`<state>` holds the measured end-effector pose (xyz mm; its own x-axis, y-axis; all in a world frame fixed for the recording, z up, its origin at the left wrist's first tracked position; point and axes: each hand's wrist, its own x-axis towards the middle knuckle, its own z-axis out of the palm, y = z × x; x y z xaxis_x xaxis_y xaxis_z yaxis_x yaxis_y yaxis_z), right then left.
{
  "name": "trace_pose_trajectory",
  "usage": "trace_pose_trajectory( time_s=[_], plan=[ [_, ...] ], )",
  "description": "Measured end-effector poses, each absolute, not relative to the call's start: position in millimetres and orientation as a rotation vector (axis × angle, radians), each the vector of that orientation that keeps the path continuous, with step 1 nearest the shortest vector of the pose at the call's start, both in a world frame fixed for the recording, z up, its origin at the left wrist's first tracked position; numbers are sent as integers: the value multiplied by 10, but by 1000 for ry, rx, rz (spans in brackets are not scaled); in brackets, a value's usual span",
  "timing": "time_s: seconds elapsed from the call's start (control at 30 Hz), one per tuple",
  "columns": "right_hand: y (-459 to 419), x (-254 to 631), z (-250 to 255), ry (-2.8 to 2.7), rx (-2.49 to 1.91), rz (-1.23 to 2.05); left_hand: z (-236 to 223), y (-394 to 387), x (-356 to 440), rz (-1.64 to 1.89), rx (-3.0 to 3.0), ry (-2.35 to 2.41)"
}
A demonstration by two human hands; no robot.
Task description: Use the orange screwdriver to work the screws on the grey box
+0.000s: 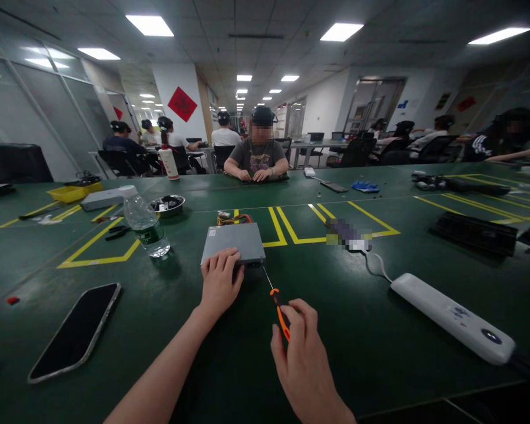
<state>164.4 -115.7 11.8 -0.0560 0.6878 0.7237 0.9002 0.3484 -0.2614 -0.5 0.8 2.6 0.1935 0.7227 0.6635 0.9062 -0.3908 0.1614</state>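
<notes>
A grey metal power supply unit (pixel 242 237) lies on the green table in front of me, a bundle of coloured wires (pixel 234 218) coming from its far side. My left hand (pixel 221 281) grips its near left part, fingers over the top and thumb down by the near face. In my right hand (pixel 304 356) is a screwdriver (pixel 275 296) with an orange and black handle, held between thumb and fingers. Its thin shaft points away from me, the tip at the unit's near right corner. Whether the tip sits in a screw is too small to tell.
Left of the unit stand a water bottle (pixel 146 227) and a metal bowl (pixel 170 205); a phone (pixel 76 333) lies nearer. On the right is a white power strip (pixel 453 318) with a cable. Across the table sits a person (pixel 258 154). Yellow tape marks the tabletop.
</notes>
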Motion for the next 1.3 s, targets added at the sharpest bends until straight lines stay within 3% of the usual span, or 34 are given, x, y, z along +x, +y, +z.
trace_pose_trajectory(
  time_s=[0.3, 1.3],
  plan=[
    [-1144, 1724, 118, -1795, -1454, -421, -12, 28, -17, -1049, -2201, -1522],
    [-1158, 1633, -36, -1822, -1506, -266, -14, 25, -34, -1079, -2227, -1531]
  ],
)
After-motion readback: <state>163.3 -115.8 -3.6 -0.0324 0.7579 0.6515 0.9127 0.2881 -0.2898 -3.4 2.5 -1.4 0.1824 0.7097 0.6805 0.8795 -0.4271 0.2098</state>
